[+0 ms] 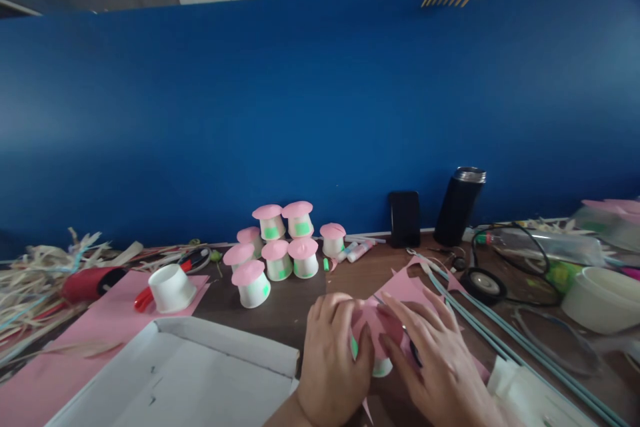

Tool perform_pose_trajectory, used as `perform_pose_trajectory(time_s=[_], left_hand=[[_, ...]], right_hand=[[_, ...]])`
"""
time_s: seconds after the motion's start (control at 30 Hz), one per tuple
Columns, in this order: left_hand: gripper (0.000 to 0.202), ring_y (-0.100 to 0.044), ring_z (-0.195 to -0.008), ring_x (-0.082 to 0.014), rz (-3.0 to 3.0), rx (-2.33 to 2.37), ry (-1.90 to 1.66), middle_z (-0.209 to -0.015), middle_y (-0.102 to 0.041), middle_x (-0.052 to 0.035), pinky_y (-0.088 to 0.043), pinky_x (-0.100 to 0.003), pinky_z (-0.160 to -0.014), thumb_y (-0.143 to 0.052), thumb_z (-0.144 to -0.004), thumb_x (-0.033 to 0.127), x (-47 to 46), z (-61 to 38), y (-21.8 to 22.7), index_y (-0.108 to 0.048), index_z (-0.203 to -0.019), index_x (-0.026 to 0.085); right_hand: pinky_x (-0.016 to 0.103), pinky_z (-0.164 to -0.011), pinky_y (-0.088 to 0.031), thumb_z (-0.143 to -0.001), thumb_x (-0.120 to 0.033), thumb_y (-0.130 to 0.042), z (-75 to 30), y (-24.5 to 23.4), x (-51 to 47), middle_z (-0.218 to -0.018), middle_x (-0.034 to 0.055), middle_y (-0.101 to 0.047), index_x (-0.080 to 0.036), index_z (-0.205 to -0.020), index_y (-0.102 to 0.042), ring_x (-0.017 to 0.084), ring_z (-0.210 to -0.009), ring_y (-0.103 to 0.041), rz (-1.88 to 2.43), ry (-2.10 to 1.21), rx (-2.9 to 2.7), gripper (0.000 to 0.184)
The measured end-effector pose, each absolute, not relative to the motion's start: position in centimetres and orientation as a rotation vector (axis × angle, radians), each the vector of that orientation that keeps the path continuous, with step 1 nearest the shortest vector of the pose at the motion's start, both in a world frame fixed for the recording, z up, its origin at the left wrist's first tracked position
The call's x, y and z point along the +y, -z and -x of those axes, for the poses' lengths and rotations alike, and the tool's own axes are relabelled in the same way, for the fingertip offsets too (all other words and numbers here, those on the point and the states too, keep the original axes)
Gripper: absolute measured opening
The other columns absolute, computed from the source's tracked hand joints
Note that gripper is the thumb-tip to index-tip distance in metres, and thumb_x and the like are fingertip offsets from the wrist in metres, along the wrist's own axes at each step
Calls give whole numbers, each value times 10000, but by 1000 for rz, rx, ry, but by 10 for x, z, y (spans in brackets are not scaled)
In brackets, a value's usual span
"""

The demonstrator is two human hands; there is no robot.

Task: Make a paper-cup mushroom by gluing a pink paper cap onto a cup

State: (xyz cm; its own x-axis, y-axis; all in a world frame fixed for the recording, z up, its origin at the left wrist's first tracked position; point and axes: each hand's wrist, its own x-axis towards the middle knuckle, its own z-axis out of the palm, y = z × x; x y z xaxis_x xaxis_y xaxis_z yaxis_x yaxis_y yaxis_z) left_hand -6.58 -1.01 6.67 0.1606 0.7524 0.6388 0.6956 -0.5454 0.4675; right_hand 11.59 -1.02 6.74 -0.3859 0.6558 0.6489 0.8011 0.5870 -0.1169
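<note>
Between my hands stands a small white paper cup (pixel 383 368) with green marking on its side, mostly hidden by my fingers. A pink paper disc (pixel 381 327) covers its top. My left hand (pixel 336 350) curls around the left side of the cup and disc, its thumb at the front. On the right, the thumb and fingers of my right hand (pixel 434 355) press on the disc's edge. A dark curved object, perhaps a scissors handle (pixel 415 353), shows just under the right hand. Pink paper scraps (pixel 411 287) lie behind and beside it.
Several pink-topped cups (pixel 254 285) stand behind my left hand. A white box lid (pixel 215 373) lies at left, near a bare white cup (pixel 171 288) on pink paper. A black bottle (pixel 460 205), phone (pixel 405 219), cords (pixel 505 340) and white tub (pixel 603 300) occupy the right.
</note>
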Motion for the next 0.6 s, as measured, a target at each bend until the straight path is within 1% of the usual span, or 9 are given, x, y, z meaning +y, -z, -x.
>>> perform_pose_trajectory(time_s=[0.17,0.27,0.43,0.5,0.6], left_hand=[[257,-535,-979,-260,-2344,1515,-1401,-1035,-566,-77,-441,-460,-883,-551,-850,175,-9,65,-65,-519,-1103,210],[254,-535,-942,-256,-2389,1541,-1312,-1009,-563,-71,-441,-459,-868,-549,-847,193,-9,67,-67,-557,-1100,213],[322,-527,-877,-245,-2453,1571,-1169,-968,-554,-62,-442,-442,-828,-538,-839,206,-8,69,-72,-602,-1151,251],[315,-517,-862,-241,-2467,1556,-1116,-949,-546,-58,-437,-437,-814,-527,-852,214,-8,69,-74,-607,-1153,262],[273,-503,-856,-242,-2480,1550,-1070,-933,-541,-58,-427,-440,-807,-514,-866,223,-9,70,-76,-621,-1116,249]], right_hand=[[533,-1083,-287,-907,-257,-577,-116,-68,-11,-1087,65,-706,-176,-1395,-420,238,-1023,-612,1141,282,-2143,519],[533,-1082,-284,-913,-264,-567,-116,-67,-11,-1092,67,-706,-183,-1392,-426,241,-1025,-615,1148,286,-2150,506],[520,-1080,-279,-912,-271,-564,-117,-66,-10,-1137,70,-699,-185,-1383,-440,240,-1046,-611,1163,324,-2163,495],[517,-1081,-276,-905,-277,-577,-118,-66,-10,-1130,69,-703,-178,-1369,-455,238,-1036,-615,1157,346,-2163,490],[507,-1087,-271,-899,-269,-581,-118,-67,-10,-1149,62,-702,-179,-1360,-466,234,-1041,-613,1156,361,-2161,483]])
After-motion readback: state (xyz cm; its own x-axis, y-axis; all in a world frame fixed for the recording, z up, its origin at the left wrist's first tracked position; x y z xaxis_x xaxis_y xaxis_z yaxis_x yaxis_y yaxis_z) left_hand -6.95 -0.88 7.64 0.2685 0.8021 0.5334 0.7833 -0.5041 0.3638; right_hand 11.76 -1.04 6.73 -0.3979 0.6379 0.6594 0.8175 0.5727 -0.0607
